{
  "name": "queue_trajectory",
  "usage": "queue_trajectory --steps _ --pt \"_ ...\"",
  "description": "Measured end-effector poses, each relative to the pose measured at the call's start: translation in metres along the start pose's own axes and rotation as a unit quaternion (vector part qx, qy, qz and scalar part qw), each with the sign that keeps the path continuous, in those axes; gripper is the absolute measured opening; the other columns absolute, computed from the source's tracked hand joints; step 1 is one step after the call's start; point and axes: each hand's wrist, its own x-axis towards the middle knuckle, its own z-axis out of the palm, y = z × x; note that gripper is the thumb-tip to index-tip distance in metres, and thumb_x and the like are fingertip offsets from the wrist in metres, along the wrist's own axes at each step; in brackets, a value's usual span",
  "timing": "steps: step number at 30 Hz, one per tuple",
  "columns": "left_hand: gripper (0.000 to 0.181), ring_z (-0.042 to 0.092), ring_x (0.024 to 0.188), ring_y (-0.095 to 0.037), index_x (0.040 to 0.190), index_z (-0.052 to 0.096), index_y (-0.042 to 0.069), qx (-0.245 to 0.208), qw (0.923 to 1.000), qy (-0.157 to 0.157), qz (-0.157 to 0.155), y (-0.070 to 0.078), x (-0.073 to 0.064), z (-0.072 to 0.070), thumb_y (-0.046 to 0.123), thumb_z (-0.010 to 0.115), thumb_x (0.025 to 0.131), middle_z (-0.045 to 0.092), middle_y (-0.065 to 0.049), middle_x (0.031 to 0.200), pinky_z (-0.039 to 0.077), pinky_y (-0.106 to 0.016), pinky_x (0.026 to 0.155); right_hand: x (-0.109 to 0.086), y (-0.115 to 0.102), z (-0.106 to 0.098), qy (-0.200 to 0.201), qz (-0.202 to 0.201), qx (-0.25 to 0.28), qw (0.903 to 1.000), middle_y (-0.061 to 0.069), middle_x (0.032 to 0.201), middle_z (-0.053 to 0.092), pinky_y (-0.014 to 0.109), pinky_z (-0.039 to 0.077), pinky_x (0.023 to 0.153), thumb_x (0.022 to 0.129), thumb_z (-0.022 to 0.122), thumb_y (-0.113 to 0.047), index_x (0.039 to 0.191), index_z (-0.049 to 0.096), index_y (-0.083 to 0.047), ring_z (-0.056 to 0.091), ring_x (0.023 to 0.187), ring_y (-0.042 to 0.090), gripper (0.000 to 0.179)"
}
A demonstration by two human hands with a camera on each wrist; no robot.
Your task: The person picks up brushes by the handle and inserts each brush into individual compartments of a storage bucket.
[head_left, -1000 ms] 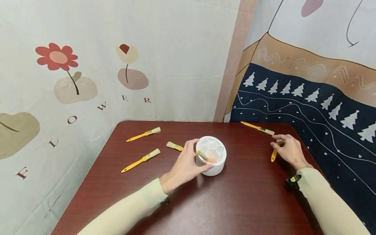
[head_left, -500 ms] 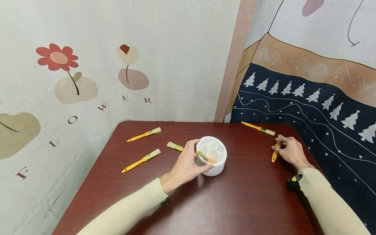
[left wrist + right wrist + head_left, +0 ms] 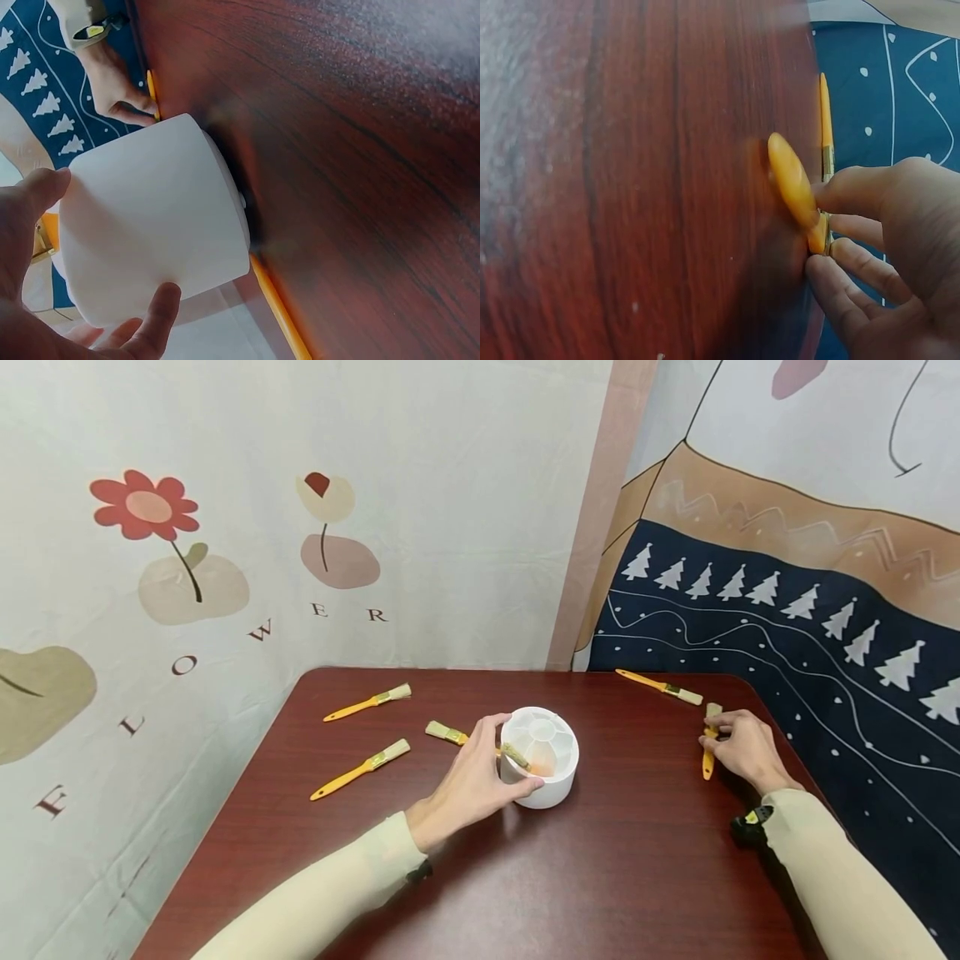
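Wall cloths: printed fabric behind the table, a flower print (image 3: 147, 507) on the left, white trees on navy (image 3: 757, 589) on the right.
Table (image 3: 622, 877): dark red-brown wood grain, smooth, with rounded corners.
White cup (image 3: 547, 770): a squat round plastic pot at mid-table, its top moulded into petal-shaped wells; one brush (image 3: 516, 756) leans inside.
Left hand (image 3: 468, 785): thumb and fingers curled round the white cup's wall, gripping it; unchanged from a second ago.
Right hand (image 3: 742, 747): fingers and thumb pinch a yellow-handled brush (image 3: 708, 752) at its metal ferrule, near the table's right edge. A second ago the fingers were only reaching for it; now they have closed, and the handle has swung to point more straight toward the person.
Loose brushes: flat, pale bristles, glossy yellow handles; three lie left of the cup (image 3: 367, 701) (image 3: 360, 769) (image 3: 446, 733), one at the far right (image 3: 660, 687).
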Motion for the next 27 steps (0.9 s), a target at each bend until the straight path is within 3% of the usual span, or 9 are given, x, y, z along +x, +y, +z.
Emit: queue_trajectory --steps 13,21,27 --pt "0.102 0.077 0.116 -0.027 0.167 0.046 0.011 -0.008 0.9999 -0.011 0.009 -0.001 0.001 -0.005 0.039 0.104 0.088 0.061 -0.011 0.159 0.063 -0.046 0.112 -0.006 -0.004 -0.002 -0.006 -0.007 -0.003 1.0000 0.034 0.140 0.067 0.068 0.065 0.102 0.101 0.086 -0.008 0.126 0.085 0.005 0.077 0.122 0.055 0.028" --pt "0.101 0.066 0.129 -0.024 0.168 0.047 0.012 0.000 0.9996 -0.022 0.018 -0.005 0.004 -0.008 0.040 0.103 0.089 0.062 -0.008 0.160 0.059 -0.044 0.111 -0.005 -0.011 -0.005 -0.029 -0.027 -0.002 0.9992 0.034 0.137 0.070 0.062 0.070 0.096 0.101 0.087 -0.006 0.123 0.087 0.003 0.078 0.119 0.053 0.023" --pt "0.101 0.066 0.125 -0.019 0.170 0.046 0.017 -0.012 0.9991 -0.034 0.023 -0.009 0.006 -0.010 0.039 0.102 0.090 0.062 -0.004 0.161 0.059 -0.037 0.104 -0.004 -0.015 -0.003 -0.043 -0.054 0.000 0.9976 0.029 0.134 0.074 0.057 0.071 0.094 0.103 0.086 -0.004 0.122 0.088 -0.001 0.081 0.116 0.049 0.020"
